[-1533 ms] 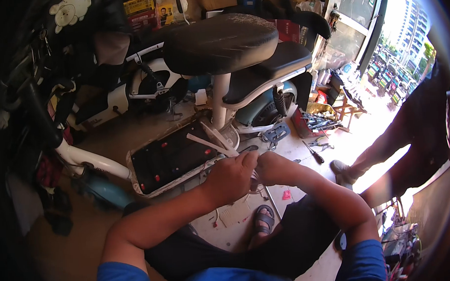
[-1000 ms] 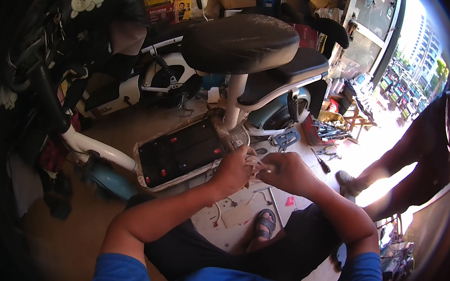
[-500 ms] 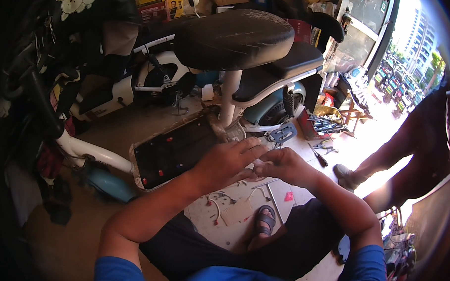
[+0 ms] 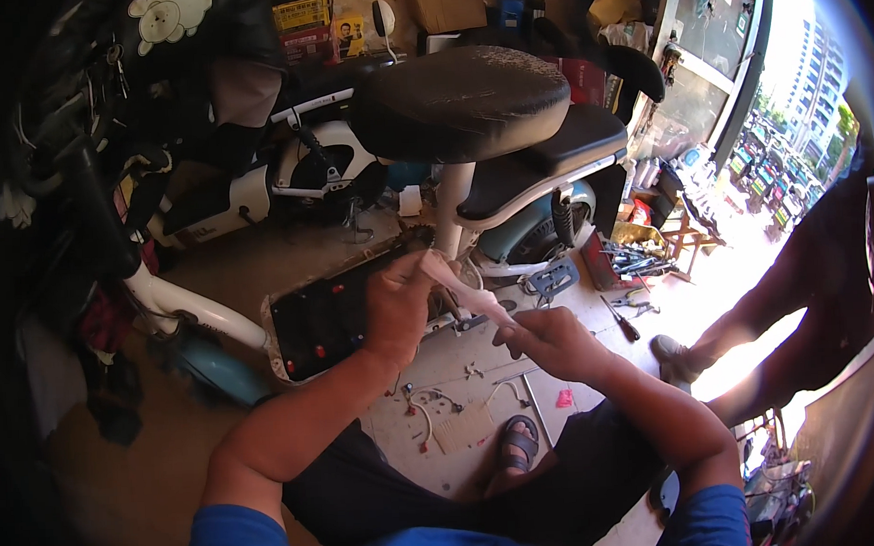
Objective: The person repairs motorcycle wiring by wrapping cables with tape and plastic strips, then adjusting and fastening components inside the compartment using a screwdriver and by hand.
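A thin, pinkish-white strip (image 4: 474,299), which looks like soft plastic film, stretches between my two hands. Its far end is pinched in my left hand (image 4: 400,308), held just over the edge of the scooter's black footboard compartment (image 4: 304,321). My right hand (image 4: 562,344) is closed on the lower end, its thumb and fingers pressed together. Several red bits show on the black surface, part of which is hidden by my left forearm. Behind my hands rises the white post (image 4: 452,200) under the worn black seat (image 4: 465,104).
Short cables (image 4: 432,403), a piece of cardboard (image 4: 462,429) and a pink scrap (image 4: 565,398) lie on the tiles by my sandalled foot (image 4: 518,443). A screwdriver (image 4: 622,319) and a toolbox (image 4: 629,261) are to the right. Another person's leg (image 4: 747,320) stands at far right.
My hands have moved apart, with the left going left, and the strip between them is now drawn out and visible. The view has tilted slightly, shifting the scene downward.
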